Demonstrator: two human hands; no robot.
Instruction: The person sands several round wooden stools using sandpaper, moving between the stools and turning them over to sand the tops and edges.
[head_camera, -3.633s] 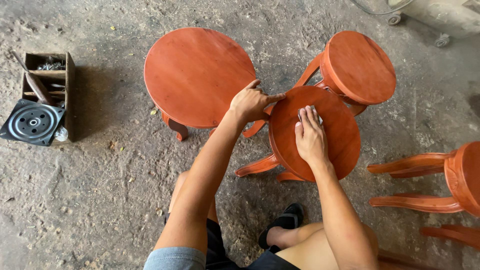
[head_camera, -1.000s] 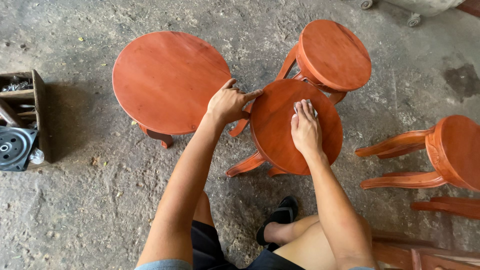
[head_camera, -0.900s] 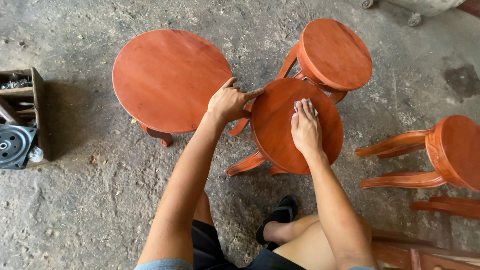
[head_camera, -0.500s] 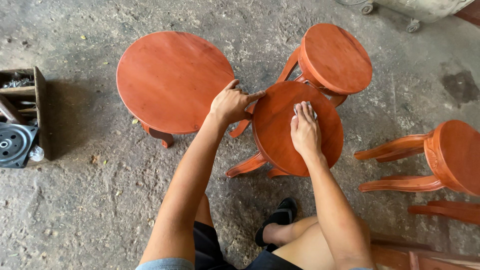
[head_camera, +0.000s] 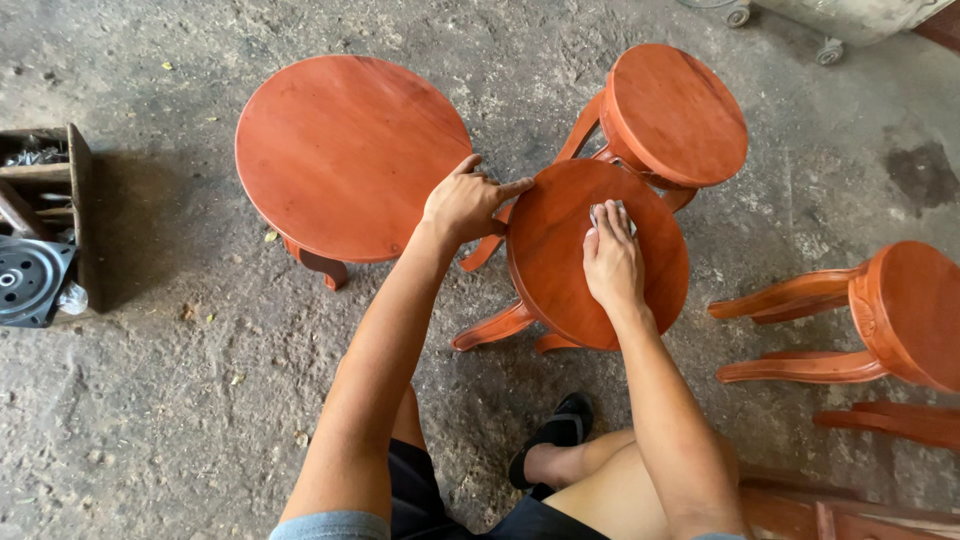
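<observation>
A small round reddish-brown wooden stool (head_camera: 560, 290) stands on the concrete floor in front of me. My left hand (head_camera: 468, 200) grips its left rim, thumb on top. My right hand (head_camera: 610, 262) lies flat on the seat, pressing a small grey piece of sandpaper (head_camera: 606, 212) that shows under the fingertips. A larger round table (head_camera: 345, 150) of the same colour stands just left of my left hand. Another stool (head_camera: 675, 115) stands right behind the one I hold.
A stool lies on its side (head_camera: 880, 320) at the right, with more reddish wood (head_camera: 800, 505) at the lower right. A wooden box (head_camera: 50, 180) and a black metal plate (head_camera: 25, 280) sit at the left edge. My foot in a black sandal (head_camera: 555, 440) rests below the stool.
My right hand has slid slightly on the seat with the sandpaper. The view has shifted a little; my left hand keeps its hold on the rim.
</observation>
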